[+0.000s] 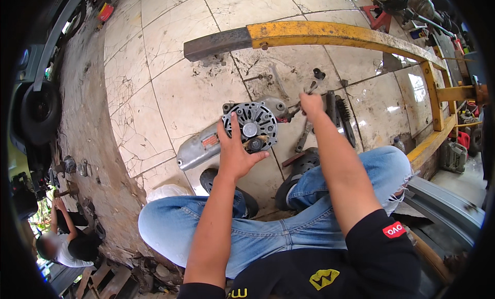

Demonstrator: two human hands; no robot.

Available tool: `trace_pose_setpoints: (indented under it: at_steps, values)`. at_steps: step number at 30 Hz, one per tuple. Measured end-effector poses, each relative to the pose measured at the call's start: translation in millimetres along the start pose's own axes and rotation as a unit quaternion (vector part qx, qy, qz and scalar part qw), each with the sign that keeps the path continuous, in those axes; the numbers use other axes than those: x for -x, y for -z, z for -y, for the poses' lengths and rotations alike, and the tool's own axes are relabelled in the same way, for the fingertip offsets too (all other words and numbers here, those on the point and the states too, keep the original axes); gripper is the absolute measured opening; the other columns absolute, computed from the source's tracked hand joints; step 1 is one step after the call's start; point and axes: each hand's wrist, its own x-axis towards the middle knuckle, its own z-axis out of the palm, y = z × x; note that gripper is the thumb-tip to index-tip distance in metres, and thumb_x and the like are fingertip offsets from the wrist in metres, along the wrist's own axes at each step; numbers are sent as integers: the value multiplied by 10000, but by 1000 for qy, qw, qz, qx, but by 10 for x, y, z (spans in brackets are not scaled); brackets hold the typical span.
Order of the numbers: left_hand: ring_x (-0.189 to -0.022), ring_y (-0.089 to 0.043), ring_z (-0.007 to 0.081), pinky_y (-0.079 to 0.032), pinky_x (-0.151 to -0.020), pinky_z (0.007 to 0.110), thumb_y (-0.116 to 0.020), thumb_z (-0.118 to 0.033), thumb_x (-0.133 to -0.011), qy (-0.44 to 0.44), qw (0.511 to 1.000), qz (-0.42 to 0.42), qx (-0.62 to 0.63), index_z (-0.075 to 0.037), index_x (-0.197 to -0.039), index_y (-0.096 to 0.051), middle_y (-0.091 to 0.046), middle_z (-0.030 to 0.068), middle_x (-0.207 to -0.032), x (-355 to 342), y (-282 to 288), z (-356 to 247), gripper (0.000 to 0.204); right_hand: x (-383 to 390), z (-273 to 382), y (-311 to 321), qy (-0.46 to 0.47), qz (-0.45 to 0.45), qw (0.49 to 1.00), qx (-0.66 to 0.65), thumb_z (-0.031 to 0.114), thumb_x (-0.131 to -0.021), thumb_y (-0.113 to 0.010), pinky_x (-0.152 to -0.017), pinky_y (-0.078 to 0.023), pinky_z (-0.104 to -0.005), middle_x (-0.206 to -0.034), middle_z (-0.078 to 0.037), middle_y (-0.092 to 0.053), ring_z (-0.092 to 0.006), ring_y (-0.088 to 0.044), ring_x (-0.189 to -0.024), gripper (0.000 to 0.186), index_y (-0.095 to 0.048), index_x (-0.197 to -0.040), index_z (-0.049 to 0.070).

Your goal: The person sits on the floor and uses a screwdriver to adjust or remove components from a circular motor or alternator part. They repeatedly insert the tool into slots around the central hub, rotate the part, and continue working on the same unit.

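A round silver alternator [252, 122] with a slotted end face rests on a long grey metal cover [198, 147] lying on the tiles. My left hand [237, 152] grips the alternator's near-left side, fingers over its rim and thumb stretched along the near edge. To the right of it, my right hand [311, 104] is closed around a slim metal hand tool [313, 86]; its tip sticks out past the fingers, and its exact kind is hidden. Beside that hand lie a wrench [303, 139] and a black-bristled brush [342, 109].
A yellow steel frame [319, 33] arches across the far side and down the right. A bolt [253, 78] and a small black part [319, 73] lie on the tiles. At the far left are a tyre [40, 105] and another person [69, 247] seated low.
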Motion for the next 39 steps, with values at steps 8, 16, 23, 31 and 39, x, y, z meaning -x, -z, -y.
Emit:
trace_pose_setpoints:
  at_steps: [8, 16, 23, 31, 39]
  values:
    - [-1390, -289, 487, -337, -1134, 464, -960, -401, -477, -6, 1000, 16, 14, -170, -1569, -128, -90, 288, -1552, -50, 78, 43, 1392, 455, 1319, 755, -18, 174, 979, -105, 196, -933, -582, -444, -422, -282, -776, -41, -646, -104, -500, -542, 158, -594, -923, 39]
    - [-1402, -276, 476, -323, -1151, 454, -967, -408, -452, -32, 999, 11, 22, -155, -1570, -109, -81, 284, -1555, -65, 11, 74, 1432, 925, 1224, 888, 84, 53, 985, -143, 206, -928, -600, -455, -418, -270, -737, -62, -611, -137, -519, -512, 217, -627, -917, -10]
    - [-1404, -275, 479, -339, -1136, 459, -973, -367, -457, -25, 999, 1, 29, -195, -1567, -142, -92, 290, -1561, -33, 57, 146, 1397, 1831, 1450, 516, 184, 333, 917, 122, 259, -962, -628, -492, -444, -268, -784, -54, -638, -100, -541, -556, 295, -639, -1004, -33]
    - [-1403, -286, 464, -343, -1138, 449, -975, -345, -450, -33, 999, -2, 29, -191, -1569, -127, -102, 283, -1559, -23, 25, 155, 1412, 1598, 1209, -3, 299, 347, 853, 249, 171, -969, -594, -558, -467, -281, -737, -26, -613, -96, -554, -588, 182, -620, -1021, -1]
    - [-1405, -302, 439, -355, -1140, 421, -976, -330, -445, -15, 1000, 16, 18, -193, -1570, -123, -97, 267, -1564, -44, 68, 146, 1418, 1582, 1398, 48, 254, 350, 886, 164, 129, -960, -607, -535, -457, -262, -769, -28, -618, -105, -570, -592, 139, -607, -1018, 2]
